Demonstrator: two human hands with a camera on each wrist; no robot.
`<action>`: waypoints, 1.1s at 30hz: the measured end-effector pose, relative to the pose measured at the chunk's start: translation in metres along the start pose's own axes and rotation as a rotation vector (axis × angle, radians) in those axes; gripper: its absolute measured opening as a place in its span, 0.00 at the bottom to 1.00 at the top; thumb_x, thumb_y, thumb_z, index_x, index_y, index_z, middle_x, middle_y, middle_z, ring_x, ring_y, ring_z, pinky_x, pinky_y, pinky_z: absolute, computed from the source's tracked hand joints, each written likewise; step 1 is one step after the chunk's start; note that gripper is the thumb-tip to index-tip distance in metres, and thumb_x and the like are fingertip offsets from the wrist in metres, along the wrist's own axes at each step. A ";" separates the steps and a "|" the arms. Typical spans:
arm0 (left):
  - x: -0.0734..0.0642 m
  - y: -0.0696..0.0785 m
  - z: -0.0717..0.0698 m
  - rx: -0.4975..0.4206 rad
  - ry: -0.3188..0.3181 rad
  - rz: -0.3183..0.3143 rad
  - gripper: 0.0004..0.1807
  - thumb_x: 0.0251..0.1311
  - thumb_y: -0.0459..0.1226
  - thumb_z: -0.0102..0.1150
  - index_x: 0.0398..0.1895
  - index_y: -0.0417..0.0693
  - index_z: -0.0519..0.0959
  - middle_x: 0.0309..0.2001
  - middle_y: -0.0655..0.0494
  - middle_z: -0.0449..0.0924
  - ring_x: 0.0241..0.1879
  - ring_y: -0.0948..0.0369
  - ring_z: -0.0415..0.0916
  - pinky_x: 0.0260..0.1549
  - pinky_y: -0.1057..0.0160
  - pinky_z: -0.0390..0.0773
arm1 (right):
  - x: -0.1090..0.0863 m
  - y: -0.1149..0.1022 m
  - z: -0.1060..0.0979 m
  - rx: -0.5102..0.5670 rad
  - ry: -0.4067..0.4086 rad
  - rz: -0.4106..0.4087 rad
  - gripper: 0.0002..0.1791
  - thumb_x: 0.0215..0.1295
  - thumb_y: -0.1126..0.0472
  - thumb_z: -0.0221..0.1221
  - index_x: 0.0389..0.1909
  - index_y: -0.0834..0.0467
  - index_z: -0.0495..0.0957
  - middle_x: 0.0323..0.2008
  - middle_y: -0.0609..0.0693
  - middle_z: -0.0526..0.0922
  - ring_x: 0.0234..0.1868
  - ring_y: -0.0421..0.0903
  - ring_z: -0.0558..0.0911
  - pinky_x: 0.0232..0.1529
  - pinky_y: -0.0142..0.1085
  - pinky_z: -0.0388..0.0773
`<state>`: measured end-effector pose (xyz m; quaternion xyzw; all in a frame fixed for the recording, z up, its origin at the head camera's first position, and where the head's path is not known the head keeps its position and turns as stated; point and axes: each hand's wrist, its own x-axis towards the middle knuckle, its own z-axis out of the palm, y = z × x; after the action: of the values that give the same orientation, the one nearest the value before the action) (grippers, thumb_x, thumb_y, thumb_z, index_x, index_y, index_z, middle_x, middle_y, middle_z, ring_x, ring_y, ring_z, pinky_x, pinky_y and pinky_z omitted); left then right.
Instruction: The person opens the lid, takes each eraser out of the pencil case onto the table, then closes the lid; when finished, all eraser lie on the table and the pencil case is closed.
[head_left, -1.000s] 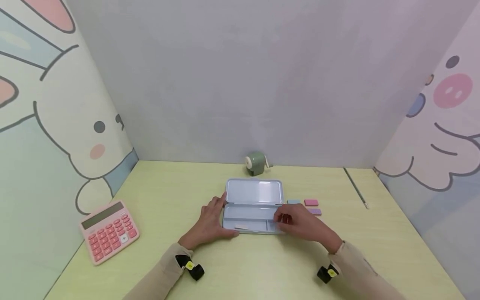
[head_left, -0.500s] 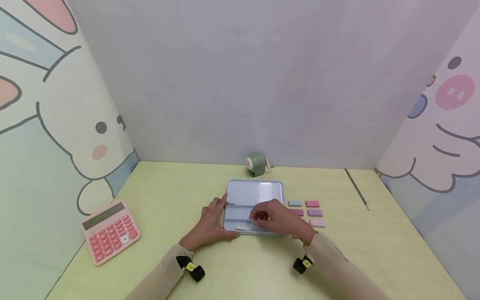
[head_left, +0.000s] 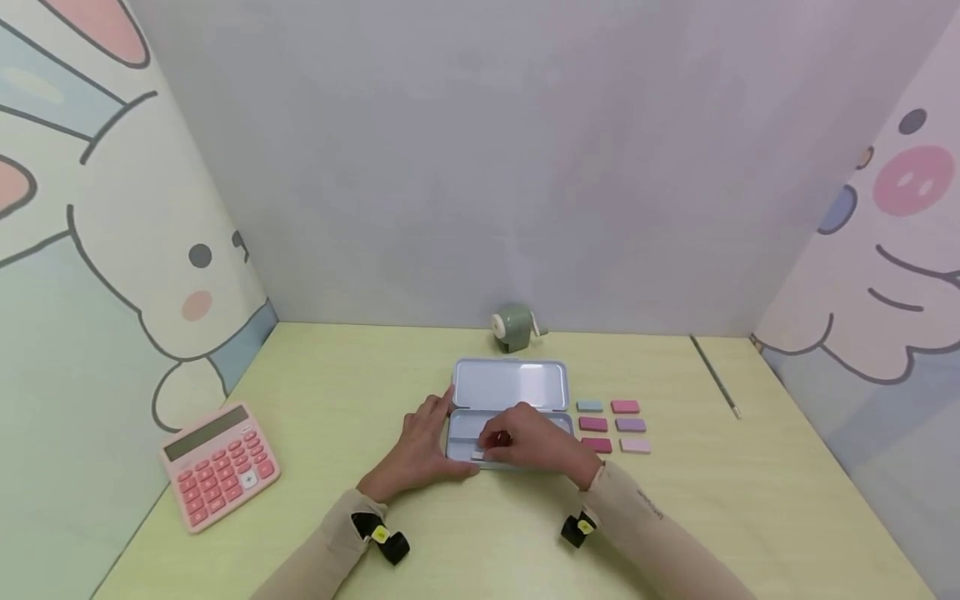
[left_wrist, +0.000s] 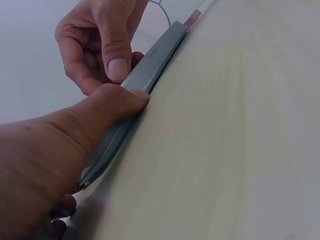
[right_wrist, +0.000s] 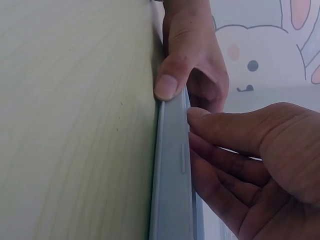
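Note:
A pale blue pencil case [head_left: 510, 385] lies on the table with its lid folded back. My left hand [head_left: 422, 443] grips the case's left end, thumb along the front edge and fingers at the far side; the left wrist view shows that thumb [left_wrist: 120, 100] pressing on the rim. My right hand [head_left: 528, 440] reaches down into the case's tray, fingers curled, thumb beside a small white block [head_left: 477, 456] in the front compartment. In the right wrist view the case wall [right_wrist: 172, 165] hides these fingertips, so I cannot tell whether they pinch the block.
Right of the case, several small blocks, like erasers, lie in two columns, among them a blue one [head_left: 589, 407] and a purple one [head_left: 631, 425]. A green crank sharpener [head_left: 513, 327] stands behind. A pencil [head_left: 715, 377] lies far right, a pink calculator [head_left: 220, 467] left.
My right hand has moved left across the tray, from its right end to the white block, uncovering the coloured blocks. My left hand has stayed on the case.

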<state>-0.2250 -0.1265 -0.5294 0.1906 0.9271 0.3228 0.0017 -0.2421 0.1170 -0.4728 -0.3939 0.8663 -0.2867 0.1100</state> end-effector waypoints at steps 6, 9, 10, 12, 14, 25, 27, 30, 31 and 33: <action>0.000 0.000 -0.001 0.003 -0.004 0.005 0.74 0.43 0.59 0.85 0.88 0.43 0.50 0.62 0.51 0.72 0.58 0.58 0.70 0.61 0.50 0.63 | 0.003 -0.004 0.000 -0.010 -0.008 0.027 0.05 0.69 0.62 0.72 0.42 0.56 0.91 0.37 0.45 0.92 0.33 0.32 0.80 0.42 0.27 0.81; 0.000 -0.001 0.000 0.002 -0.004 0.005 0.74 0.43 0.59 0.85 0.88 0.43 0.50 0.62 0.51 0.72 0.58 0.58 0.70 0.61 0.49 0.63 | 0.004 -0.004 0.000 -0.011 -0.014 0.046 0.05 0.68 0.61 0.72 0.43 0.55 0.91 0.38 0.44 0.92 0.34 0.32 0.80 0.43 0.27 0.81; 0.000 -0.001 -0.001 -0.004 -0.004 0.005 0.74 0.43 0.59 0.85 0.88 0.43 0.50 0.62 0.51 0.72 0.58 0.58 0.70 0.61 0.49 0.63 | 0.005 -0.004 0.000 -0.012 -0.015 0.051 0.05 0.68 0.61 0.72 0.43 0.55 0.91 0.38 0.44 0.92 0.34 0.32 0.81 0.43 0.27 0.82; -0.001 -0.001 0.000 -0.011 -0.004 0.002 0.74 0.43 0.59 0.85 0.88 0.43 0.50 0.61 0.52 0.72 0.58 0.58 0.70 0.61 0.50 0.63 | 0.005 -0.003 0.000 -0.014 -0.016 0.056 0.06 0.68 0.61 0.73 0.43 0.55 0.91 0.38 0.44 0.92 0.34 0.33 0.81 0.44 0.28 0.82; -0.001 -0.002 0.000 -0.015 -0.008 -0.002 0.74 0.43 0.59 0.85 0.88 0.44 0.50 0.61 0.53 0.72 0.58 0.59 0.70 0.61 0.50 0.62 | 0.006 -0.003 0.000 -0.010 -0.020 0.063 0.06 0.68 0.61 0.73 0.43 0.55 0.91 0.38 0.44 0.92 0.34 0.33 0.81 0.45 0.28 0.82; -0.005 -0.001 0.001 -0.016 0.004 -0.002 0.74 0.42 0.59 0.85 0.88 0.43 0.51 0.61 0.53 0.72 0.57 0.60 0.70 0.58 0.52 0.63 | 0.007 -0.007 0.000 -0.032 -0.057 0.063 0.07 0.67 0.61 0.74 0.44 0.54 0.91 0.39 0.43 0.93 0.35 0.30 0.83 0.45 0.26 0.83; -0.005 -0.001 0.002 -0.017 0.004 -0.005 0.74 0.42 0.59 0.85 0.88 0.43 0.51 0.61 0.53 0.72 0.57 0.60 0.70 0.58 0.52 0.63 | 0.007 -0.008 0.000 -0.044 -0.063 0.068 0.07 0.67 0.61 0.73 0.45 0.54 0.91 0.39 0.43 0.93 0.36 0.30 0.84 0.46 0.27 0.84; -0.003 0.000 0.001 -0.013 0.001 -0.003 0.74 0.43 0.59 0.85 0.88 0.43 0.50 0.61 0.53 0.72 0.57 0.59 0.70 0.59 0.51 0.63 | 0.008 -0.008 0.000 -0.069 -0.059 0.058 0.06 0.68 0.62 0.73 0.44 0.53 0.91 0.39 0.44 0.94 0.36 0.30 0.85 0.45 0.27 0.84; -0.003 0.000 0.001 -0.012 0.002 0.000 0.74 0.43 0.59 0.85 0.88 0.43 0.51 0.61 0.53 0.72 0.57 0.59 0.70 0.59 0.51 0.63 | 0.008 -0.009 0.000 -0.076 -0.054 0.050 0.06 0.68 0.62 0.72 0.44 0.53 0.91 0.39 0.44 0.94 0.35 0.30 0.85 0.44 0.27 0.84; -0.001 0.000 0.000 -0.005 0.005 0.007 0.74 0.43 0.59 0.85 0.88 0.43 0.51 0.62 0.52 0.72 0.58 0.58 0.70 0.60 0.51 0.63 | 0.007 -0.009 0.000 -0.089 -0.038 0.038 0.05 0.68 0.62 0.72 0.43 0.53 0.91 0.37 0.44 0.93 0.34 0.29 0.84 0.42 0.27 0.83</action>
<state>-0.2238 -0.1268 -0.5300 0.1930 0.9256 0.3256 -0.0014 -0.2414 0.1070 -0.4673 -0.3872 0.8833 -0.2381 0.1145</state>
